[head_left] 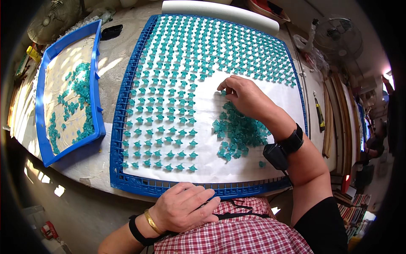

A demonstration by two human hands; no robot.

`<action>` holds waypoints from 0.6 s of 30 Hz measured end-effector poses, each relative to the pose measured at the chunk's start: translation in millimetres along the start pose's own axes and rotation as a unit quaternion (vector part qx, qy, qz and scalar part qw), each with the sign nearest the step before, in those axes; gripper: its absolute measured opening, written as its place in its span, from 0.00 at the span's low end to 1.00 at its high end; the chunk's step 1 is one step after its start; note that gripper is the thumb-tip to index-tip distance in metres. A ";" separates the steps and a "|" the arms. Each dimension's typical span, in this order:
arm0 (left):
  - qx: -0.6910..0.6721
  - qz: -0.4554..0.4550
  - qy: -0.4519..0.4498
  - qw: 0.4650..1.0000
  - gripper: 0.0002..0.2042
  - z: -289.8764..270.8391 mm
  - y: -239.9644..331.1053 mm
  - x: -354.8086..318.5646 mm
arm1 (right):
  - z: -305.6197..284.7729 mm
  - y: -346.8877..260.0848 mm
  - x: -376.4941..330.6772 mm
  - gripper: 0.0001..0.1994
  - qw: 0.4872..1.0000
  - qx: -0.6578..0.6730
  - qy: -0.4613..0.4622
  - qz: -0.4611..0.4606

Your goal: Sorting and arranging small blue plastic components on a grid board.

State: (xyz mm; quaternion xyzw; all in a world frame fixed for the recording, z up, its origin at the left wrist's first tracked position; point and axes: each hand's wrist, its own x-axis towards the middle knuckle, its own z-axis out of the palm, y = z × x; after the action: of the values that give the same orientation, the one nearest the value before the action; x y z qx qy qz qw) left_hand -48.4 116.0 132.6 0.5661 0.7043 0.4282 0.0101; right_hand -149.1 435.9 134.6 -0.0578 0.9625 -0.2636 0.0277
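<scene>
My right hand point(249, 99) reaches over the white paper point(207, 167), thumb and fingers pinched on a small translucent teal piece with pointed sides. Just below this hand lies a loose heap of the same teal pieces point(239, 135), partly covered by the wrist. Rows of teal pieces point(160, 118) stand spaced out along the paper's left side and across its far part. Under the paper is a blue plastic grid tray point(118, 148). My left hand point(186, 207) lies at the tray's near edge, fingers stretched out and holding nothing.
To the left, a shallow blue bin point(100, 116) holds more loose teal pieces. A white roll point(220, 12) lies behind the tray. On the right are a yellow-and-black utility knife point(319, 112) and long wooden strips point(334, 114). Fans point(53, 19) stand at the far corners.
</scene>
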 end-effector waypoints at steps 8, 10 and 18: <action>-0.002 -0.002 0.001 1.000 0.19 1.8 -0.5 0.1 | 4.2 -2.3 -1.6 0.08 0.997 -0.027 0.031 0.066; -0.001 -0.006 -0.001 1.000 0.19 1.3 -0.5 -0.1 | 7.4 -3.4 0.2 0.07 0.997 -0.030 0.034 0.062; 0.001 -0.008 0.004 1.000 0.18 2.5 -1.0 1.9 | 19.0 4.6 31.3 0.05 0.990 0.053 0.128 0.032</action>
State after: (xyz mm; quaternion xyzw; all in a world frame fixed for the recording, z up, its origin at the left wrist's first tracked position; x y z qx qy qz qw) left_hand -48.6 119.0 131.3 0.5589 0.7091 0.4297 0.0099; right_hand -178.9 426.3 115.2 0.0085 0.9440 -0.3189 -0.0846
